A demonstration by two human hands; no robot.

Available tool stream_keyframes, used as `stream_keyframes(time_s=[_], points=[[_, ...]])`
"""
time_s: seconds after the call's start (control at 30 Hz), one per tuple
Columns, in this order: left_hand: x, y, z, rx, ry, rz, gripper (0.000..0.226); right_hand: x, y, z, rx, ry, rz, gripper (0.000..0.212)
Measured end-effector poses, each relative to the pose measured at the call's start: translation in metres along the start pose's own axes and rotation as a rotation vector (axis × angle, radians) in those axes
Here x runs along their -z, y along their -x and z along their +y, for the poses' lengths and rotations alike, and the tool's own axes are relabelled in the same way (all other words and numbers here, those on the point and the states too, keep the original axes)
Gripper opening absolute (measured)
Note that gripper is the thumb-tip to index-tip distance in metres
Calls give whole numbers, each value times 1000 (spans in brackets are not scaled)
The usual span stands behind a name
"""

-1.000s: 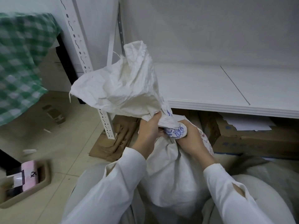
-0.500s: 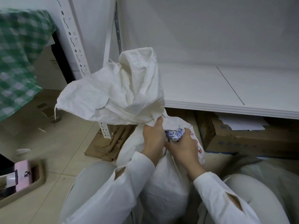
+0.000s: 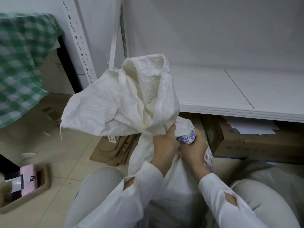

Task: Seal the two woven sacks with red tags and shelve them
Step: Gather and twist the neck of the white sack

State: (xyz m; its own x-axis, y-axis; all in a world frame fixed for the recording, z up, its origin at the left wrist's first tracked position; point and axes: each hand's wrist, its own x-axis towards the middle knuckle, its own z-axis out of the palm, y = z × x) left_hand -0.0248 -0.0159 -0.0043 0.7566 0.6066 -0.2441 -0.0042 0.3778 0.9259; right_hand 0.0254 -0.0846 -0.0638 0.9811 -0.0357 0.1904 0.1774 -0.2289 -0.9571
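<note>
One white woven sack (image 3: pixel 123 104) down on the floor between the knees, right in front of the low white shelf (image 3: pixel 230 96). Thin, crinkly and floppy at the loose top, flopped over to the left like a big empty hood. Fat and full lower down, so likely heavy to lift. Squeezed narrow at the neck. Left hand (image 3: pixel 164 145) wrapped round that neck, fingers curled tight on the cloth. Right hand (image 3: pixel 194 150) just beside it on the other side, fingers curled round a bunched fold with blue print (image 3: pixel 187 137). Best place to hold for tying: the squeezed neck, not the slippery loose top. For lifting, better one hand low under the fat part too. No red tag to be seen anywhere yet. Under the shelf, a brown cardboard box (image 3: pixel 246 142) with papers on it. Flat cardboard (image 3: pixel 115 150) by the foot of the shelf post (image 3: pixel 79 43). Further left, a green checked cloth (image 3: pixel 19 63) and a tray (image 3: pixel 29 197) on the floor. Second sack hard to pick out for sure.
</note>
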Motion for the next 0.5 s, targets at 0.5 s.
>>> stream_keyframes(time_s=[0.5], points=[[30, -7, 26, -418, -431, -176, 16, 19, -28, -11, 249, 170, -536, 41]])
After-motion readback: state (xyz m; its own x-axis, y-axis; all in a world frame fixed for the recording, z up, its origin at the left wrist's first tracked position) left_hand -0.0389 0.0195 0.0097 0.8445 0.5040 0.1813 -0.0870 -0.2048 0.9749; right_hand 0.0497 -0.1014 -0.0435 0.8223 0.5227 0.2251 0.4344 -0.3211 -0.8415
